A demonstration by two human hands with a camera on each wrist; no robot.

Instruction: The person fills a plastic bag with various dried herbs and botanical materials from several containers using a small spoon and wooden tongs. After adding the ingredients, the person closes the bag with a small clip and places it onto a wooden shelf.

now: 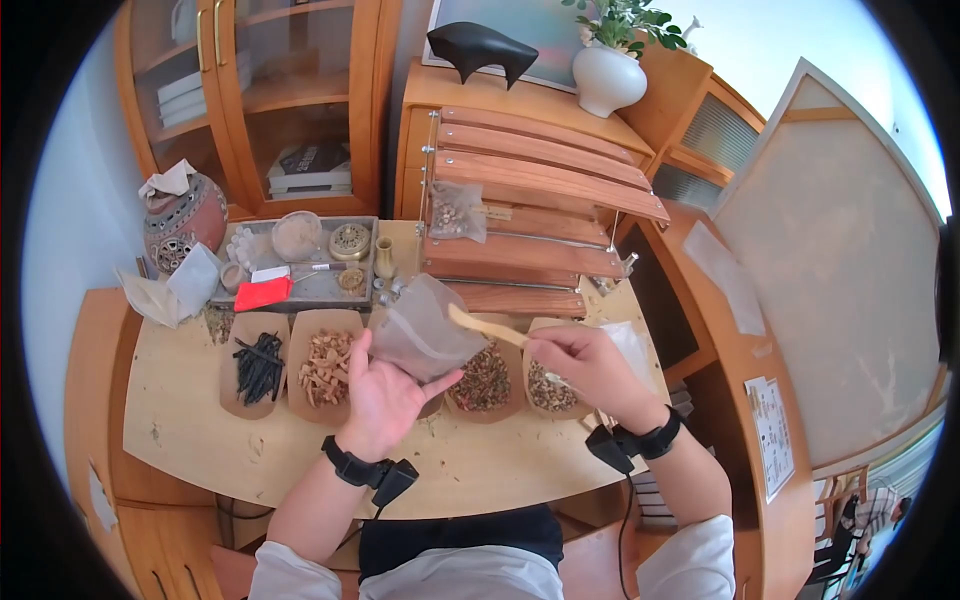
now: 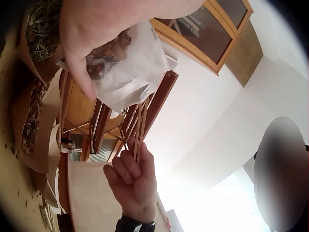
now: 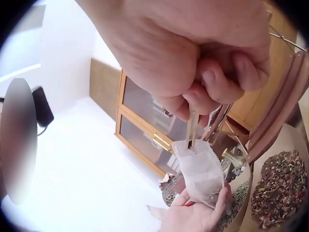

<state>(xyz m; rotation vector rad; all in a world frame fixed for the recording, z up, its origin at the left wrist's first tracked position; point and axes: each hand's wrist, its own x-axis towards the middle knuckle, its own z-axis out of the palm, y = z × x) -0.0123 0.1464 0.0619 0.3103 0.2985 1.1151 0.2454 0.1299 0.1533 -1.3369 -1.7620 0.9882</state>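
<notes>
My left hand [image 1: 385, 402] holds a translucent pouch [image 1: 425, 335], thumb and fingers about its lower part. In the left wrist view, reddish-brown dried bits show through the pouch's wall. Pinched in the curled fingers of my right hand [image 1: 592, 370] are light wooden tongs [image 1: 492, 329], their tips right at the pouch's open end in the right wrist view. Below the hands stand paper trays of dark sticks [image 1: 259, 368], pale wood chips [image 1: 326, 366], a reddish dried mix [image 1: 484, 383] and a paler mix [image 1: 548, 390]. Another tray, with green herbs [image 2: 43, 36], is mostly hidden behind my left hand.
A grey tray [image 1: 215, 300] with small jars and a red packet [image 1: 263, 292] stands behind the paper trays. Behind the pouch rises a slatted wooden rack [image 1: 540, 180] bearing a filled clear bag [image 1: 458, 212]. A patterned clay pot [image 1: 187, 220] is at the left.
</notes>
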